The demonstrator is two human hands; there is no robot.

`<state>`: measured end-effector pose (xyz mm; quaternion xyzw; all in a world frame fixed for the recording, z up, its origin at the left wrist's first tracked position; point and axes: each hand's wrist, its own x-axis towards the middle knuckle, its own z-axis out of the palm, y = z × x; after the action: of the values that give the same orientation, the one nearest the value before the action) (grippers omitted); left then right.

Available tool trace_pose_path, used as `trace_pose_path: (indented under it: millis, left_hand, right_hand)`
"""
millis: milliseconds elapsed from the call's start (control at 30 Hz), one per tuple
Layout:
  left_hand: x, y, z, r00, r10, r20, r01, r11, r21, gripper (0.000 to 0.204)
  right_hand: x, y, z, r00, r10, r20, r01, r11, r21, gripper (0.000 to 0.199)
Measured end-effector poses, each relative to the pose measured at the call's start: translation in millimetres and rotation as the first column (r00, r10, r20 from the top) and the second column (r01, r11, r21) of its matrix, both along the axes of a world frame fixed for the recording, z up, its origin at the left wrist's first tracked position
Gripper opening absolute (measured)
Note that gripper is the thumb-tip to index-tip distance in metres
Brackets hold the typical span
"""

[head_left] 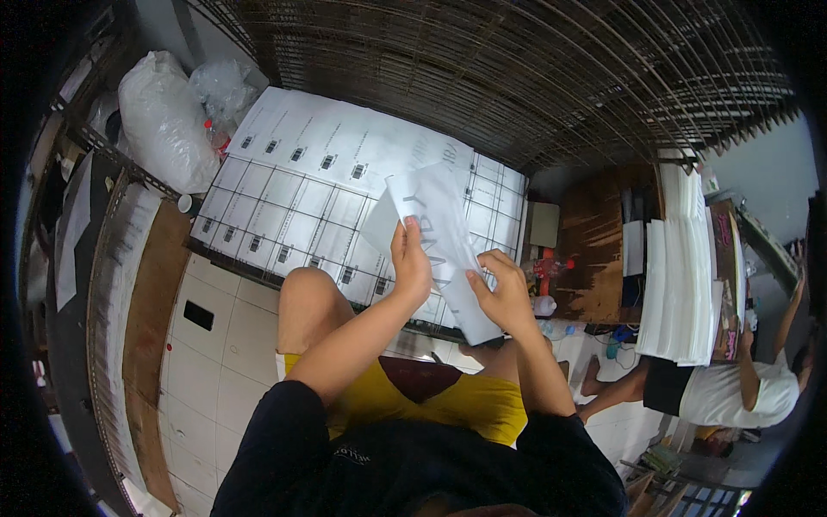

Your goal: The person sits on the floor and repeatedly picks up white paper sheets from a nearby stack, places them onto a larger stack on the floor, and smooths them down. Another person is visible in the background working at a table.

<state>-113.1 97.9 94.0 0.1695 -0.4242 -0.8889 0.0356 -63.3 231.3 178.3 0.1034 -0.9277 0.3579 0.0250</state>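
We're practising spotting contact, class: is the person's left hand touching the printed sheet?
Touching. The head view shows the left hand gripping the printed sheet, its thumb lying flat over the near face with no gap.

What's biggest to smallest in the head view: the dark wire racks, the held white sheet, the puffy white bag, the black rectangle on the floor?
1. Dark wire racks
2. Held white sheet and puffy white bag: too alike to rank
3. Black rectangle
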Motion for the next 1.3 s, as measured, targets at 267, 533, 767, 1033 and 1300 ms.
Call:
trace_pose_path:
  millis: [267, 533, 767, 1033, 1300]
  left_hand:
    - [7, -26, -2, 0.987, -0.093, -0.132, 0.07, 0.983, -0.172, 0.034]
    - [28, -5, -24, 0.799, -0.386, -0.46, 0.057, 0.811, -0.582, 0.045]
    - [22, 3, -27, 0.679, -0.502, -0.535, 0.015, 0.738, -0.674, 0.05]
    - [10, 6, -36, 0.713, -0.585, -0.386, 0.13, 0.651, -0.747, 0.045]
    - [-3, 17, -44, 0.733, -0.547, -0.404, 0.117, 0.687, -0.717, 0.045]
  right_hand:
    - [-63, -18, 45, 0.989, 0.008, 0.146, 0.084, 0.788, -0.61, 0.032]
    - [-161, 75, -51, 0.96, -0.137, 0.243, 0.265, 0.717, -0.645, 0.05]
    - [-179, 178, -278, 0.832, -0.446, 0.331, 0.532, 0.466, -0.707, 0.057]
    - [-235, 180, -329, 0.798, -0.433, 0.419, 0.602, 0.532, -0.596, 0.057]
    - [-247, 186, -364, 0.802, -0.452, 0.391, 0.597, 0.58, -0.555, 0.055]
